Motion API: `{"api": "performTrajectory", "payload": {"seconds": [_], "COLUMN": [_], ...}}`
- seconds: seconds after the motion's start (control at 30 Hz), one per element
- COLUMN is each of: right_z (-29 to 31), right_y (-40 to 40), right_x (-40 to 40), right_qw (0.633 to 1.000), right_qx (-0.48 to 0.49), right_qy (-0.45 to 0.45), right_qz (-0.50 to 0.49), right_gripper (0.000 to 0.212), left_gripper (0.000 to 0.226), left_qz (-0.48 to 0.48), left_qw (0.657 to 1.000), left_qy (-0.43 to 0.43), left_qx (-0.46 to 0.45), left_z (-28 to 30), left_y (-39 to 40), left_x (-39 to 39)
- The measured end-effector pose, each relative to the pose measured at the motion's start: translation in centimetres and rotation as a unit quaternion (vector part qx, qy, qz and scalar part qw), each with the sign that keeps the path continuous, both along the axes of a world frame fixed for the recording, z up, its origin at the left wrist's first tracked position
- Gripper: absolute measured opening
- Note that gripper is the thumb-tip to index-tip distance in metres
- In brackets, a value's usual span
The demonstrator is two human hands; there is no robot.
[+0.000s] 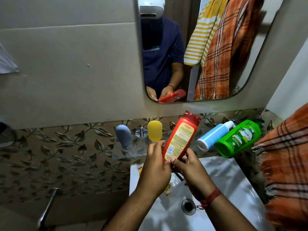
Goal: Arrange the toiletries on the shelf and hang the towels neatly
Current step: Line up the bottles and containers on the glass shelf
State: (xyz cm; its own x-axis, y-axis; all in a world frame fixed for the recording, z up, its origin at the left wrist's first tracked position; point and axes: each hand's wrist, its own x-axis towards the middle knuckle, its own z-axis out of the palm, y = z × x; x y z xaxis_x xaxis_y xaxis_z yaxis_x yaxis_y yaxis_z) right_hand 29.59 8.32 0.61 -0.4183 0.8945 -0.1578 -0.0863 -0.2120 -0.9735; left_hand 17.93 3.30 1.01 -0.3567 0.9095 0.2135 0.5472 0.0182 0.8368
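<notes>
A red bottle (180,136) with a yellow back label is tilted above the glass shelf (126,152), cap pointing up and to the right. My left hand (155,165) grips its lower left side and my right hand (190,165) pinches its base. On the shelf stand a grey squeeze bottle (123,135) and a yellow squeeze bottle (154,130), both cap down. To the right a white and blue bottle (214,136) and a green bottle (239,139) lie on their sides. An orange plaid towel (286,165) hangs at the right edge.
Below my hands is a white sink (230,177) with a drain (188,205) and a wrapper (168,187) on its rim. The mirror (196,47) reflects a yellow striped towel and the orange plaid one. A metal pipe (47,207) juts out at the lower left.
</notes>
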Motion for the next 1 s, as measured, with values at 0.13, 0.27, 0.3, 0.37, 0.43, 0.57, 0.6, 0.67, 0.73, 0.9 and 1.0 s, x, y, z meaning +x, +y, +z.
{"api": "performTrajectory", "payload": {"seconds": [0.13, 0.27, 0.3, 0.37, 0.43, 0.57, 0.6, 0.67, 0.73, 0.9, 1.0], "right_z": [1.5, 3.8, 4.4, 5.6, 6.3, 6.5, 6.5, 6.4, 6.4, 6.2, 6.1], "right_y": [1.9, 5.1, 5.9, 7.4, 8.7, 10.2, 10.3, 10.5, 10.7, 10.8, 10.7], "right_x": [0.9, 1.5, 1.6, 1.9, 2.0, 2.2, 2.2, 2.1, 2.1, 2.3, 2.4], "right_qw": [0.983, 0.919, 0.905, 0.886, 0.877, 0.876, 0.878, 0.882, 0.884, 0.883, 0.888], "right_qx": [0.141, 0.274, 0.29, 0.303, 0.299, 0.278, 0.276, 0.274, 0.277, 0.275, 0.27], "right_qy": [-0.116, -0.28, -0.308, -0.35, -0.376, -0.393, -0.391, -0.383, -0.378, -0.379, -0.372], "right_qz": [0.006, -0.036, -0.04, -0.037, -0.025, -0.003, -0.001, 0.003, 0.006, 0.012, 0.02], "right_gripper": [0.047, 0.048, 0.045, 0.042, 0.041, 0.04, 0.04, 0.041, 0.042, 0.044, 0.045], "left_gripper": [0.044, 0.049, 0.05, 0.051, 0.047, 0.034, 0.032, 0.03, 0.028, 0.029, 0.031], "left_qz": [-0.02, -0.025, -0.028, -0.028, -0.023, -0.03, -0.032, -0.034, -0.03, -0.025, -0.025], "left_qw": [0.999, 0.997, 0.998, 0.998, 0.999, 0.999, 0.999, 0.999, 0.999, 0.999, 0.999], "left_qy": [0.01, 0.034, 0.026, 0.016, 0.02, 0.027, 0.025, 0.019, 0.023, 0.029, 0.006], "left_qx": [0.046, 0.058, 0.058, 0.053, 0.04, 0.012, 0.006, -0.003, -0.001, -0.015, -0.042], "left_z": [0.9, 2.3, 2.6, 2.8, 2.6, 2.7, 2.7, 2.7, 2.7, 2.1, 1.9], "left_y": [1.2, 4.4, 5.2, 6.9, 8.1, 9.1, 9.3, 9.5, 9.7, 10.1, 10.0], "left_x": [0.4, 1.5, 1.7, 2.1, 2.4, 2.8, 2.7, 2.6, 2.4, 2.2, 1.9]}}
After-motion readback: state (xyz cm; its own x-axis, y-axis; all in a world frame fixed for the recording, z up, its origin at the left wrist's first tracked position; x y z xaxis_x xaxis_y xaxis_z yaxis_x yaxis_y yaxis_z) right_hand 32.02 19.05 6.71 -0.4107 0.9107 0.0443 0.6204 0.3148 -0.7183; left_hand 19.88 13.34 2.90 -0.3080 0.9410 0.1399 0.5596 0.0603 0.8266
